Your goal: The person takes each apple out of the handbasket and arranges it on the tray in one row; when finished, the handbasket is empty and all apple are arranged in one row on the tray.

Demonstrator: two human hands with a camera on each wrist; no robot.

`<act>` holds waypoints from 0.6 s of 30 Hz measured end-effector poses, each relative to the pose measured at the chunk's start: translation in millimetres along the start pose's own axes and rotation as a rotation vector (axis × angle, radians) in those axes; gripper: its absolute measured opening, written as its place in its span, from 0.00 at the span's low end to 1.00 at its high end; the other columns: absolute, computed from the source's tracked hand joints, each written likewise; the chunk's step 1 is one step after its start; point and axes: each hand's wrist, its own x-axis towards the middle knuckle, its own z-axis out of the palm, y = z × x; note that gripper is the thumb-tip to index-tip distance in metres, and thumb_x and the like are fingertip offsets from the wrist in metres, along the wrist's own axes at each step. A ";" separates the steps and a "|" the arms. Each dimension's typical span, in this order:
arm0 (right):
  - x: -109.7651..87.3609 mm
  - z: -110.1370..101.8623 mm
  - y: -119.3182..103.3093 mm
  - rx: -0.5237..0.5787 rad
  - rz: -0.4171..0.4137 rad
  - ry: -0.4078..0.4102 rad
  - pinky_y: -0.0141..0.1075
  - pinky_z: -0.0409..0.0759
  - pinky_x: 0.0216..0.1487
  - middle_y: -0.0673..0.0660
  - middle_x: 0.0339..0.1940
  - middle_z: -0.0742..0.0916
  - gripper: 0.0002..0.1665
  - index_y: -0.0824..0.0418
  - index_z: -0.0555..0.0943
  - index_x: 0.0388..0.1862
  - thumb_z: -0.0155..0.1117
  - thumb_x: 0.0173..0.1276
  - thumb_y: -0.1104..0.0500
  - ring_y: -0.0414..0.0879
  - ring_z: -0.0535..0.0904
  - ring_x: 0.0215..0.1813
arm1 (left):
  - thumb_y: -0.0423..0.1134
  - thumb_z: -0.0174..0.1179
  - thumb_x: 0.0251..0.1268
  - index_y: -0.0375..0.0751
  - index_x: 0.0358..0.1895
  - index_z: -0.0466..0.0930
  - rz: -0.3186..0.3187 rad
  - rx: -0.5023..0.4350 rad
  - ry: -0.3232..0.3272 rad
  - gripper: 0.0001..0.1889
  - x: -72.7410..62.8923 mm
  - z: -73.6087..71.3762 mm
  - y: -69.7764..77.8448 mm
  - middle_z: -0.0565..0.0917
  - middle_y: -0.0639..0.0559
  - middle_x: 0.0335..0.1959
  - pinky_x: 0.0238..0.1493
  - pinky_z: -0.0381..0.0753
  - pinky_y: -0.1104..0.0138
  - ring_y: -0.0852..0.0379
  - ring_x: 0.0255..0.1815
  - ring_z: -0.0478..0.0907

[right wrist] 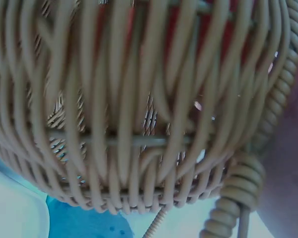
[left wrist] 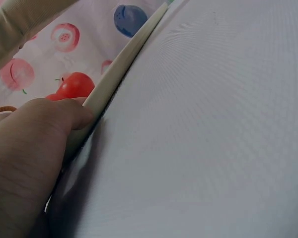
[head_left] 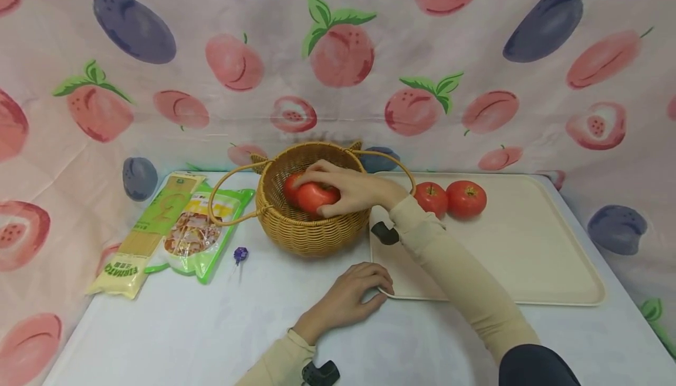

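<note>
My right hand (head_left: 354,189) reaches into a wicker basket (head_left: 306,234) and grips a red tomato (head_left: 315,198). Against it, inside the basket, lies another tomato (head_left: 291,189). In the right wrist view the woven basket wall (right wrist: 124,99) fills most of the picture, with red showing through the gaps. My left hand (head_left: 351,295) holds the near left corner of a beige tray (head_left: 528,251); the left wrist view has the thumb against the tray's rim (left wrist: 111,82). Two tomatoes, one (head_left: 430,199) beside the other (head_left: 466,199), sit on the tray's far left part.
Left of the basket lie a pack of noodles (head_left: 150,222) and a green-edged food bag (head_left: 198,230). A purple-wrapped lollipop (head_left: 240,255) is on the white table (head_left: 211,327) in front of them. Two loop handles (head_left: 232,222) stick out from the basket's sides. A fruit-print cloth hangs behind.
</note>
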 end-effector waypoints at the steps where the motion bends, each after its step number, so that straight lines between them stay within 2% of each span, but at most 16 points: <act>1: -1.1 0.5 0.2 0.002 -0.003 0.015 0.38 0.76 0.55 0.46 0.65 0.65 0.34 0.33 0.64 0.66 0.59 0.59 0.45 0.41 0.71 0.57 | 0.41 0.57 0.66 0.57 0.41 0.79 -0.002 -0.001 -0.002 0.05 -0.2 -0.1 -0.1 0.77 0.65 0.48 0.65 0.69 0.68 0.66 0.59 0.70; 11: -16.4 2.5 -0.4 0.095 -0.037 0.173 0.42 0.77 0.58 0.46 0.68 0.63 0.33 0.36 0.67 0.65 0.63 0.59 0.49 0.43 0.67 0.62 | 0.41 0.58 0.65 0.57 0.40 0.79 0.011 0.008 -0.005 0.05 1.1 -1.3 -0.2 0.78 0.65 0.47 0.61 0.71 0.69 0.67 0.57 0.71; 18: -24.3 8.3 0.6 0.094 -0.063 0.273 0.46 0.77 0.58 0.49 0.69 0.63 0.33 0.37 0.66 0.65 0.64 0.60 0.46 0.45 0.63 0.66 | 0.41 0.58 0.64 0.57 0.40 0.79 0.002 0.010 0.002 0.04 -0.1 -1.0 0.1 0.78 0.66 0.47 0.61 0.71 0.68 0.66 0.57 0.71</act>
